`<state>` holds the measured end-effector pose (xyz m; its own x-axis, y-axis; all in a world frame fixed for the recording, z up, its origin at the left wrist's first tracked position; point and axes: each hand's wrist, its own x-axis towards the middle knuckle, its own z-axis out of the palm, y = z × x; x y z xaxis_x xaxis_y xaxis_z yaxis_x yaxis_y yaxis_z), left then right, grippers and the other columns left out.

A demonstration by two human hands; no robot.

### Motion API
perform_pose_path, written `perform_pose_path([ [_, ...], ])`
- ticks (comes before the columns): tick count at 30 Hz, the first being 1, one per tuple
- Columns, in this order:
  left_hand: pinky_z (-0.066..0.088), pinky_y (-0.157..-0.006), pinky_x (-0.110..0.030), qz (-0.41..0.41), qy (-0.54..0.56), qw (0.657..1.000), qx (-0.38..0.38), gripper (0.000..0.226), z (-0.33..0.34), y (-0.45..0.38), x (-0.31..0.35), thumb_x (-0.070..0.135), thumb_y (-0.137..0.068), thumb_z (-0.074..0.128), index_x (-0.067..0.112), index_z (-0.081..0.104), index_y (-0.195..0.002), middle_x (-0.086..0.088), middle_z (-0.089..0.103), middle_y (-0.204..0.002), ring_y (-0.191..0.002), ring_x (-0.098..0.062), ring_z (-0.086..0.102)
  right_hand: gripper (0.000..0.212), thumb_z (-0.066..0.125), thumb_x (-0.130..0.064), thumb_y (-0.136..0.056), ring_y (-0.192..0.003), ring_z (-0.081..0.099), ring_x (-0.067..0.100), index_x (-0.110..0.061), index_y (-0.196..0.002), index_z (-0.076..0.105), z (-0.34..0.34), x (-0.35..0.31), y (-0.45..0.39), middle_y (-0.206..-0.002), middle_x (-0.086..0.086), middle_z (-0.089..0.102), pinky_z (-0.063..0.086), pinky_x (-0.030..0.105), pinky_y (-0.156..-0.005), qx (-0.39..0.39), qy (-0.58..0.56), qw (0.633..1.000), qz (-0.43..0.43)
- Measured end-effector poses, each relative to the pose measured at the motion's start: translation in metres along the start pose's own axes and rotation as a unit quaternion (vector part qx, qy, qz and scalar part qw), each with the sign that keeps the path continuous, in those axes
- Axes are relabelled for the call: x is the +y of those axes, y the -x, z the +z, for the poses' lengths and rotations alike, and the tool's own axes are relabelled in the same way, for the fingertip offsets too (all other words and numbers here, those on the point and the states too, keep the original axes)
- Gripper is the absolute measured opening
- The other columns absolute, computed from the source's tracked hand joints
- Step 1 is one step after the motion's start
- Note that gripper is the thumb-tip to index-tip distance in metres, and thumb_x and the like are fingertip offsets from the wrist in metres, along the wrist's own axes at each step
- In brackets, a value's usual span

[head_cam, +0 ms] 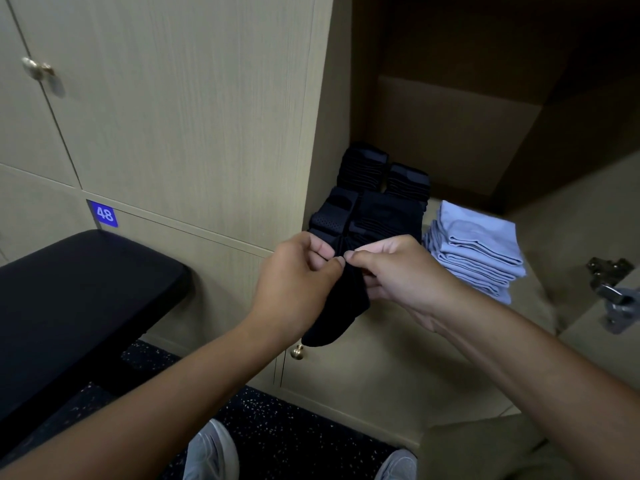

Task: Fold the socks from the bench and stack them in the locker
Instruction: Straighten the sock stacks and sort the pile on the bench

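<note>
A black sock [337,306] hangs in front of the open locker [450,133], toe end down. My left hand [298,275] and my right hand [398,268] both pinch its upper edge, thumbs nearly touching. Behind my hands, on the locker floor, lie stacks of folded black socks [374,195]. To their right sits a pile of folded light blue socks [478,247]. The black padded bench [76,299] at the left shows no socks on its visible part.
Closed locker doors [173,116] fill the left, one marked with a blue tag 48 [104,213] and round brass knobs. The open locker door with a metal hinge [613,296] stands at the right. My shoes [211,455] rest on dark speckled floor.
</note>
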<state>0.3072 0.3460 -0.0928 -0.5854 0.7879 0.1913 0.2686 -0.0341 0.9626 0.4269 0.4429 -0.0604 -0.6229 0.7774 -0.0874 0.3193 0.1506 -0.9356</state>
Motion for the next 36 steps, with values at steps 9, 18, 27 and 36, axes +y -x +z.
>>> perform_pose_path([
  [9,0.05,-0.066,-0.017,0.002,0.022,0.999,-0.049,0.022,-0.005,0.001,0.006,0.007,-0.1,0.05,0.013,0.071,-0.095,0.002,0.075,-0.078,-0.067,-0.002,0.061,0.055,0.067,-0.049,-0.082,-0.078,0.061,0.022,0.006,-0.089,0.065,0.002,-0.002,0.002,-0.08,0.008,0.064,0.045,0.039,-0.078,-0.048,0.045,0.998,-0.011],
  [18,0.046,-0.084,-0.018,0.08,-0.165,0.982,-0.048,0.026,-0.03,-0.024,-0.009,0.039,-0.094,0.066,0.03,0.06,-0.118,0.015,0.06,-0.118,-0.108,-0.001,0.057,0.024,0.054,-0.025,-0.104,-0.098,0.069,0.038,-0.005,-0.098,0.066,-0.007,-0.005,0.003,-0.101,0.022,0.073,0.052,0.05,-0.096,-0.054,0.12,0.99,-0.049],
  [27,0.06,-0.073,-0.031,0.044,-0.049,0.986,-0.15,0.024,-0.022,-0.043,0.007,0.029,-0.099,0.061,0.007,0.066,-0.095,-0.011,0.074,-0.091,-0.086,-0.021,0.073,0.015,0.072,-0.03,-0.093,-0.099,0.073,0.011,-0.022,-0.105,0.074,-0.036,-0.014,-0.006,-0.097,-0.002,0.079,0.054,0.033,-0.1,0.012,0.057,0.997,-0.048],
  [36,0.06,-0.085,-0.045,0.055,0.019,0.998,-0.014,0.021,0.016,-0.076,0.047,0.03,-0.1,0.063,0.01,0.068,-0.096,-0.002,0.077,-0.089,-0.09,-0.02,0.073,0.045,0.065,0.004,-0.093,-0.083,0.073,0.017,-0.019,-0.121,0.037,-0.069,-0.025,-0.012,-0.104,0.01,0.067,0.062,0.036,-0.081,0.112,-0.257,0.959,-0.045],
])
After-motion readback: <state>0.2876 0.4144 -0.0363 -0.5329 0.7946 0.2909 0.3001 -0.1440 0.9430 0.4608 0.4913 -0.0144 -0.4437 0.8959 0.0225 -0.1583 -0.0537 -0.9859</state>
